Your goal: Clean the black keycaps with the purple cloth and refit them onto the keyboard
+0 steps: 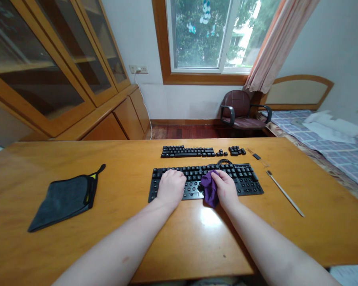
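Note:
A black keyboard (247, 183) lies on the table in front of me. Its upper rows carry keycaps, while the lower rows show bare switches. My left hand (171, 186) presses down on its left-middle part with curled fingers; the fingertips are hidden under the hand. A crumpled purple cloth (209, 190) is pinched between the thumb and fingers of my right hand (225, 186), touching the keyboard right of its middle. Behind the keyboard, removed black keycaps (187, 152) stand in rows, with a smaller keycap group (235, 150) at their right.
A folded grey cloth (64, 198) lies at the left. To the right are a thin stick with a dark tip (285, 193) and a small wire keycap puller (256, 156). The wooden table (122, 246) ends near my forearms. Beyond it stands an armchair (241, 109).

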Demonstrator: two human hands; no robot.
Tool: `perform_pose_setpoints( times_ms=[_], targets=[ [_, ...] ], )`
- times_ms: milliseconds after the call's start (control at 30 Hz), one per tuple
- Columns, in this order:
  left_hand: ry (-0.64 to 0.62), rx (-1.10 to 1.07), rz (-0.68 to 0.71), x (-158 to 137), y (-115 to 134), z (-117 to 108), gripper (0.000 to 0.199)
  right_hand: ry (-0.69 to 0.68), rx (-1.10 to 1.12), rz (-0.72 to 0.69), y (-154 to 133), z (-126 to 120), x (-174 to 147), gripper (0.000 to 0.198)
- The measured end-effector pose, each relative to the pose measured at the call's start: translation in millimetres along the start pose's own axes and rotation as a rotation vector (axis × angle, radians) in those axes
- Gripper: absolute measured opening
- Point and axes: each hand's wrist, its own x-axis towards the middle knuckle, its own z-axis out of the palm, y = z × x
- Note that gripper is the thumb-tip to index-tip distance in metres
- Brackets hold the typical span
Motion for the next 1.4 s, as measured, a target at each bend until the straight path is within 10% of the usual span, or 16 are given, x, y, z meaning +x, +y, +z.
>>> perform_pose_setpoints(
  times_ms=[533, 900, 1400],
  targets=[
    [-0.405, -0.069, -0.212, 6.2, 6.2, -19.2, 0.032, 0.004, -0.025, -0.002, 3.3, 0.0, 1.2, 0.023],
    [-0.035, -0.126, -0.200, 53.8, -29.9, -22.4, 0.038, -0.013, -0.029, -0.021, 7.1, 1.0, 1.6, 0.028],
    [-0.275, -0.142, -0.413, 156.4, -93.6, 49.4, 0.028, -0.006, -0.077, -0.053, 10.7, 3.2, -1.1, 0.024]
  ],
)
